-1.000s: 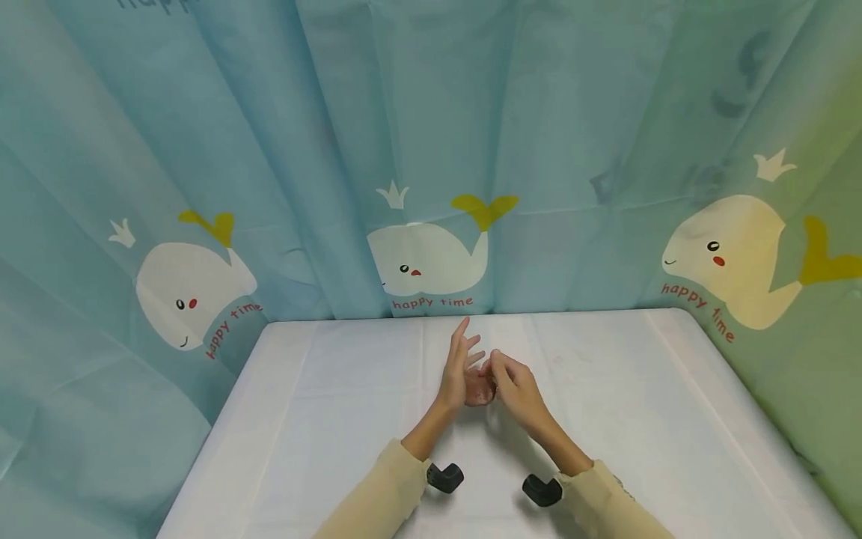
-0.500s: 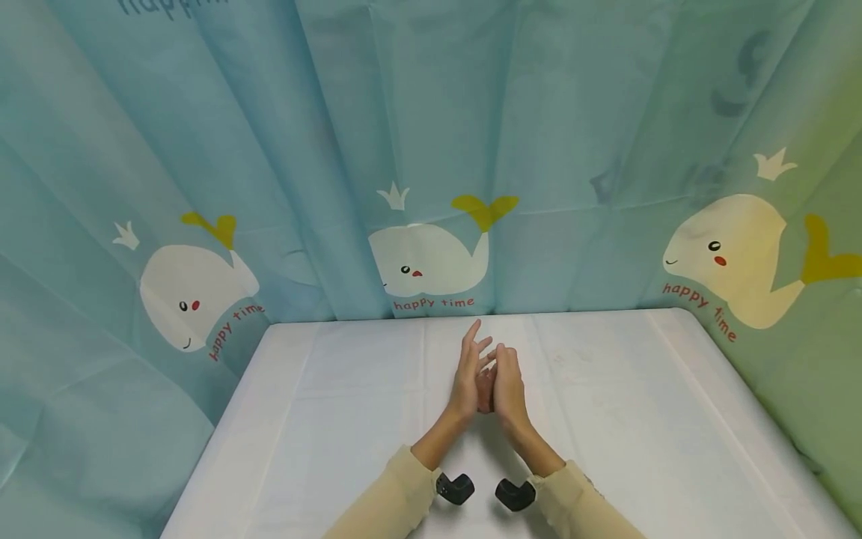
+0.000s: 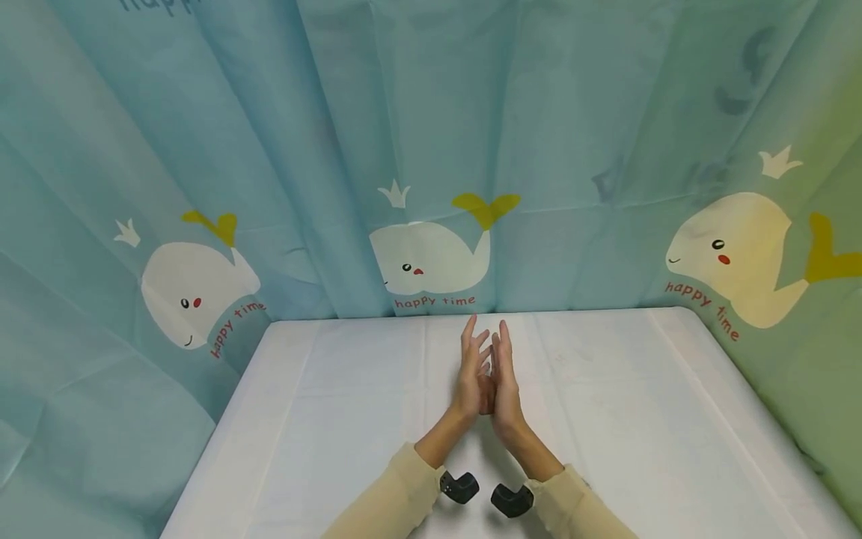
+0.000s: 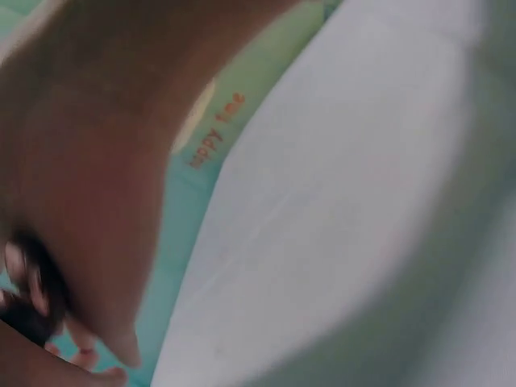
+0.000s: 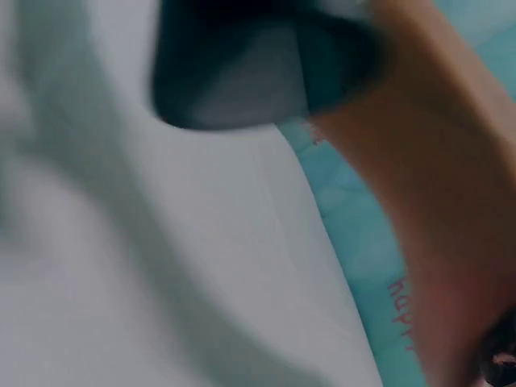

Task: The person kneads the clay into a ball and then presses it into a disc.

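Above the middle of the white table, my left hand (image 3: 469, 385) and right hand (image 3: 506, 389) face each other palm to palm, fingers mostly straight and pointing up and away. A small dark, glossy thing (image 4: 52, 290) lies between the palms in the left wrist view, partly hidden by the left hand. At the lower right corner of the right wrist view, the dark thing (image 5: 498, 355) shows again beside the right palm. I cannot tell what kind of thing it is. From the head view, the hands hide most of the space between them, leaving a brownish patch low in the gap.
The white-covered table (image 3: 350, 419) stretches out on both sides of the forearms. Behind it hangs a blue-green curtain (image 3: 572, 224) printed with whales. Black wrist cameras (image 3: 459, 487) stick inward from both beige sleeves (image 3: 393, 494), close to each other.
The right hand has come left against the left hand. Its fingers, curled at first, have straightened. The left hand has shifted slightly right, and the two wrist cameras are closer together.
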Tool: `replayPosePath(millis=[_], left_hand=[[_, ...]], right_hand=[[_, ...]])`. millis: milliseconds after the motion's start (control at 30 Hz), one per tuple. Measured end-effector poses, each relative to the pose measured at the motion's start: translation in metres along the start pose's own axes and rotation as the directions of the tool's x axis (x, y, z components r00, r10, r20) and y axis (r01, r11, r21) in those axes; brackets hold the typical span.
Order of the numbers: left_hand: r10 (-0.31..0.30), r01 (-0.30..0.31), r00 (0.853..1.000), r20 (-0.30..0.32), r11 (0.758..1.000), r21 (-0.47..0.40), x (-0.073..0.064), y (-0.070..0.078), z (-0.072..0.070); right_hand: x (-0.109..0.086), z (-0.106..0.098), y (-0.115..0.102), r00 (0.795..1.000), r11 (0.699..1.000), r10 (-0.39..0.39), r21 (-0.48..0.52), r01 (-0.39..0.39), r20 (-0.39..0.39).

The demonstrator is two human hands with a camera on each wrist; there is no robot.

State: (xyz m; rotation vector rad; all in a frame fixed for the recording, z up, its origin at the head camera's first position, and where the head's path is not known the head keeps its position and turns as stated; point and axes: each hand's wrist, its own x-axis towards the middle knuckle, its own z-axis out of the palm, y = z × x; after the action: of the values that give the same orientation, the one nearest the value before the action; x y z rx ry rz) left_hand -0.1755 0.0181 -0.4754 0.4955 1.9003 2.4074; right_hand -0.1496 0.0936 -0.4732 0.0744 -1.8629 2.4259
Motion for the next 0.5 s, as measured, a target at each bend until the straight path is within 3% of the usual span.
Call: replayPosePath(millis=[200,367,500], left_hand=[[0.032,-0.033,0.999,-0.032,0.999,-0.022,0.0001,-0.0001,0.0081],[0.041,-0.042,0.999,-0.025,0.998,-0.038,-0.0018,0.0005,0.0112],[0.009,-0.009,1.0,-0.004,0.999,-0.05,-0.0051,0.0032,0.0111]], right_hand=[[-0.0029,0.0069,0.0001,0.995,0.993,-0.095,0.064,0.096,-0.028],[-0.0026,0.0078,0.0002,0.992,0.992,-0.119,0.041,0.121,-0.05],[0.0003,0.007,0.0007,0.987,0.99,-0.141,-0.006,0.141,-0.075]])
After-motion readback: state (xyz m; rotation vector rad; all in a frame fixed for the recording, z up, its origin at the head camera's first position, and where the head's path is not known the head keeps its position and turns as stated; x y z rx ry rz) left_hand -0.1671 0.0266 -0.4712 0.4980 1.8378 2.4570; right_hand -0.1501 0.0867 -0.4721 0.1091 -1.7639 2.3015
